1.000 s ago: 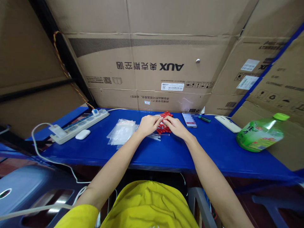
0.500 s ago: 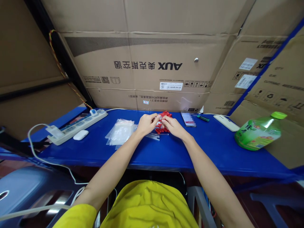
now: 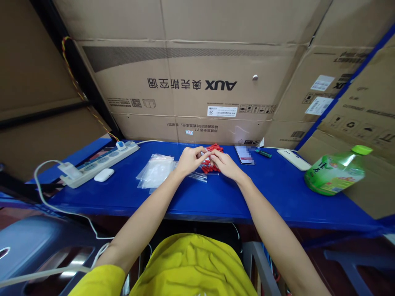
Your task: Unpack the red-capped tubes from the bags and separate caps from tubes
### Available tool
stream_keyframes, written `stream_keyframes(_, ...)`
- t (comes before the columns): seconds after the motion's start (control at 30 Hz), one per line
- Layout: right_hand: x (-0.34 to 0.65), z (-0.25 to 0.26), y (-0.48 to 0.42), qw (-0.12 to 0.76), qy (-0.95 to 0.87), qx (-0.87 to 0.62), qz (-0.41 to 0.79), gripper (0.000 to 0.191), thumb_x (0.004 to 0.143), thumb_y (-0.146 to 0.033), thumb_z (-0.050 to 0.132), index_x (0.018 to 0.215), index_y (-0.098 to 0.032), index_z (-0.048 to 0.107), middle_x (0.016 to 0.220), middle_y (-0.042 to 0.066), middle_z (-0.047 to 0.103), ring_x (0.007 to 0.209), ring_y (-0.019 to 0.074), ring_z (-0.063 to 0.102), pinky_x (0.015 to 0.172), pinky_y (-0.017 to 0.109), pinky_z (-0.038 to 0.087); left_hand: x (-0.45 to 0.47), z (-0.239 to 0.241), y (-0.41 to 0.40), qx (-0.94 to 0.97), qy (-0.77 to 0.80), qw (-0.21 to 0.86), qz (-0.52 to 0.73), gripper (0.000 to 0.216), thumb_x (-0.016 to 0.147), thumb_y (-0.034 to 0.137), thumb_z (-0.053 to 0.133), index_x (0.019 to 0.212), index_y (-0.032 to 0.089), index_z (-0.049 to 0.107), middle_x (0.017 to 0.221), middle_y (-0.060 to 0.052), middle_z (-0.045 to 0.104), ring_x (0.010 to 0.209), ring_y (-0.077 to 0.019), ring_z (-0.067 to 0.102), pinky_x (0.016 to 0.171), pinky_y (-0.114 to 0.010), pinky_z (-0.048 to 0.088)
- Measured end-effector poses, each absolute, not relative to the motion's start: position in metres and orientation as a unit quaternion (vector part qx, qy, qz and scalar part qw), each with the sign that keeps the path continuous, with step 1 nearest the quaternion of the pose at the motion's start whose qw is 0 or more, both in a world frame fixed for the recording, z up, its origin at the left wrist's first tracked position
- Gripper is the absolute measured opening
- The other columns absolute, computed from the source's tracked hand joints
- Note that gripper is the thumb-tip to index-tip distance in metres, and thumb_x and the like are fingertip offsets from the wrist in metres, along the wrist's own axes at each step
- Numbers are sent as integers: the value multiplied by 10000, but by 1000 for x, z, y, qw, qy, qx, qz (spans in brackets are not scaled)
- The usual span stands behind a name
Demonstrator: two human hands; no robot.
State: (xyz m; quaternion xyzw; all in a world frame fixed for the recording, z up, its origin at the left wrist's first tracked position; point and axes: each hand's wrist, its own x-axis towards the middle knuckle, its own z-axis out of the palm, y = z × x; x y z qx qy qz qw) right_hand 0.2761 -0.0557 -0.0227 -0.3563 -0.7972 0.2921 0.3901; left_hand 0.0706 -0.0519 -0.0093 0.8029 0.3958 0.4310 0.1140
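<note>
My left hand (image 3: 190, 160) and my right hand (image 3: 225, 163) meet at the fingertips over a pile of small red-ended pieces (image 3: 215, 148) on the blue table. Both hands are closed in a pinch; whatever lies between the fingertips is too small and too covered to name. Beneath and beside my left hand, thin clear sticks (image 3: 199, 177) stick out toward the front. A stack of clear plastic zip bags (image 3: 158, 170) lies to the left, partly behind my left forearm. The hands cover part of the red pile.
Left of the bags are a white power strip (image 3: 103, 161) and a white earbud case (image 3: 104, 175). To the right lie a phone (image 3: 245, 155), a green utility knife (image 3: 263, 153), a white power bank (image 3: 293, 159) and a green drink bottle (image 3: 335, 172). Cardboard (image 3: 191, 61) walls the back.
Both hands stay in nearly the same place over the red pile. Only the fingertips have shifted slightly against each other.
</note>
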Motion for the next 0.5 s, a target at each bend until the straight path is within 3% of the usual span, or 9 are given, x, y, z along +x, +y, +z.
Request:
stream_keyframes(0.1,277,-22,-56,379,-809,-355,275,333,1058,-480,433,973,-226,630,769,10,683,692,178,606,735,306,443,68,-10,-50,811,391,127,415,401,966,534,599,794,195,726,499,44,477,484,-115,396,574,-276,292)
stream_keyframes(0.27,280,-16,-58,376,-817,-355,255,344,1050,-455,447,837,-231,598,700,3,658,629,177,587,696,307,425,68,-8,-49,812,388,134,415,481,1002,532,525,697,183,656,533,29,484,520,-120,388,584,-285,271)
stream_keyframes(0.5,281,-7,-63,387,-820,-347,242,342,1049,-446,467,812,-225,577,689,-3,649,622,163,578,682,293,414,70,-7,-52,828,394,103,385,537,1019,454,477,557,183,443,497,39,339,504,-105,287,578,-300,202)
